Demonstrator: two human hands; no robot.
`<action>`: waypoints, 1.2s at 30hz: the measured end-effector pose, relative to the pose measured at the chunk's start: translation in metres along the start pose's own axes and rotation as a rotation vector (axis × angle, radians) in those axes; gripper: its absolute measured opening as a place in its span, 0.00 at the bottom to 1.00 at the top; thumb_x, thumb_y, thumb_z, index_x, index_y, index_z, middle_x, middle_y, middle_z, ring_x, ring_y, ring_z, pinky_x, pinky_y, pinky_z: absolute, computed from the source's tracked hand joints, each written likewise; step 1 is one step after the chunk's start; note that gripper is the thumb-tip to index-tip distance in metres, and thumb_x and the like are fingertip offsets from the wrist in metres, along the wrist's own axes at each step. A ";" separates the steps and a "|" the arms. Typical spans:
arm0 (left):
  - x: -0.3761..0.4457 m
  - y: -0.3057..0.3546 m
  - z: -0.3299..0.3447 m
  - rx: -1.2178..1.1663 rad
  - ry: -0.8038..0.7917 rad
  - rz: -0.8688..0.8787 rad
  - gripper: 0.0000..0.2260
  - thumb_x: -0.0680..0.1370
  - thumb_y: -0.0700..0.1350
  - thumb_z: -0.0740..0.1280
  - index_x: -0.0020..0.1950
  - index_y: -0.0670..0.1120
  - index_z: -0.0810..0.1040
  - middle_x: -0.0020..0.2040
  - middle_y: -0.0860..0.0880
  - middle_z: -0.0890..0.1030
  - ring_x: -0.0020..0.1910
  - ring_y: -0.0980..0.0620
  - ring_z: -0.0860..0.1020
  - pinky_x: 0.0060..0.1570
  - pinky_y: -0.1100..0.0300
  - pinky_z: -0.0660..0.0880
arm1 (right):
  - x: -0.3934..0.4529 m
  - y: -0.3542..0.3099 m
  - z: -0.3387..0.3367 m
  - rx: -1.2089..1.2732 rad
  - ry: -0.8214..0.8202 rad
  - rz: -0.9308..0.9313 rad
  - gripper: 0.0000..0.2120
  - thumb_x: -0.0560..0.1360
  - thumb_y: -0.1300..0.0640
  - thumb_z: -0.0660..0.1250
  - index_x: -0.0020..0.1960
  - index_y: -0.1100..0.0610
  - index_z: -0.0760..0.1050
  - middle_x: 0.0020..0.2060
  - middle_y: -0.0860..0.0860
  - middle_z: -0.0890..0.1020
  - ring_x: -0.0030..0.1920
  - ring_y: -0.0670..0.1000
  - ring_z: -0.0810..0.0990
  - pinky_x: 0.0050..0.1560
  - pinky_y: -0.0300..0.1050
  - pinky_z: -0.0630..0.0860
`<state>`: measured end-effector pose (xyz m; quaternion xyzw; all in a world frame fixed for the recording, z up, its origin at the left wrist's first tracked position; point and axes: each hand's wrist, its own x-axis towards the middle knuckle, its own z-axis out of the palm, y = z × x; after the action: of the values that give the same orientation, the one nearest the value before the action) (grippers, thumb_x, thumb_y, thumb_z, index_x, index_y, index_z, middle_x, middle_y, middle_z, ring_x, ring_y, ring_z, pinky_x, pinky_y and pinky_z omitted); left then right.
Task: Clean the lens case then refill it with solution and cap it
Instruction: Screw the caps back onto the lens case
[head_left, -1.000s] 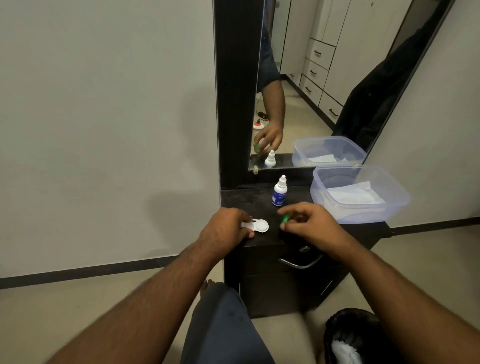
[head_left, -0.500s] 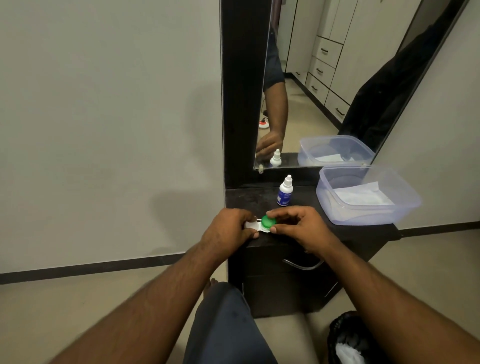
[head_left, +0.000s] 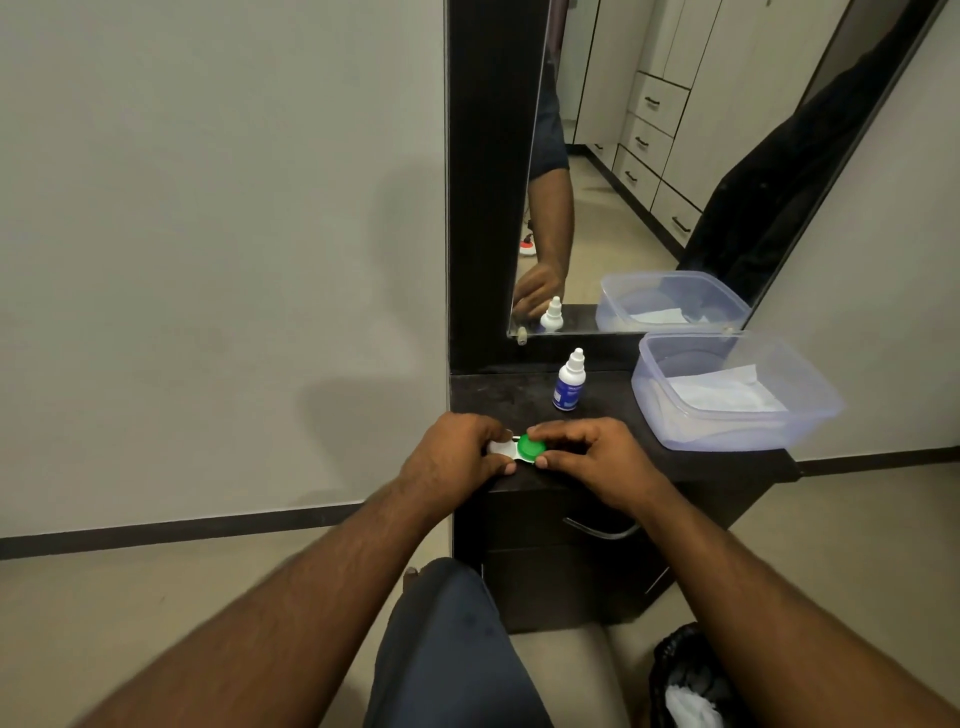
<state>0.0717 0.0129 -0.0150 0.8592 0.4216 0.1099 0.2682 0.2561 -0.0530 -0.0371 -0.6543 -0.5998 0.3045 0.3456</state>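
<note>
A white lens case (head_left: 500, 449) lies at the front left of the dark cabinet top (head_left: 613, 457). My left hand (head_left: 451, 457) grips the case's left end and hides part of it. A green cap (head_left: 531, 447) sits on the case's right well, pinched between the thumb and fingers of my right hand (head_left: 592, 461). The small solution bottle (head_left: 569, 381), white with a blue label and a capped nozzle, stands upright just behind my hands.
A clear plastic tub (head_left: 727, 389) holding white tissue sits on the right of the cabinet top. A mirror (head_left: 649, 156) in a dark frame rises behind. A drawer handle (head_left: 597, 530) is below. A black bin (head_left: 691, 680) with white waste stands on the floor at the lower right.
My right hand carried the green cap leftwards from beside the case and set it on the right well. My left hand stayed on the case.
</note>
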 end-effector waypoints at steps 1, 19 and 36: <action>0.000 0.000 0.000 0.000 -0.003 -0.003 0.19 0.75 0.48 0.71 0.65 0.46 0.77 0.57 0.47 0.81 0.52 0.51 0.78 0.51 0.60 0.73 | -0.001 -0.001 0.001 -0.011 0.009 -0.020 0.16 0.70 0.60 0.73 0.56 0.49 0.80 0.54 0.40 0.81 0.56 0.36 0.77 0.56 0.28 0.70; 0.000 -0.004 0.003 -0.009 0.032 0.011 0.19 0.74 0.48 0.71 0.64 0.45 0.77 0.55 0.47 0.82 0.49 0.53 0.77 0.48 0.62 0.72 | -0.004 -0.005 0.013 0.005 0.146 -0.043 0.18 0.65 0.59 0.78 0.53 0.50 0.80 0.46 0.45 0.79 0.40 0.42 0.77 0.42 0.30 0.74; 0.004 -0.009 0.004 -0.041 0.038 0.007 0.19 0.72 0.48 0.73 0.62 0.47 0.79 0.54 0.48 0.82 0.50 0.52 0.78 0.51 0.58 0.75 | -0.001 -0.008 0.001 0.030 0.022 0.008 0.19 0.68 0.64 0.74 0.54 0.47 0.78 0.49 0.46 0.78 0.37 0.40 0.74 0.41 0.34 0.76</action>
<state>0.0701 0.0191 -0.0233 0.8528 0.4211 0.1359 0.2773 0.2509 -0.0534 -0.0313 -0.6547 -0.5889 0.3073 0.3609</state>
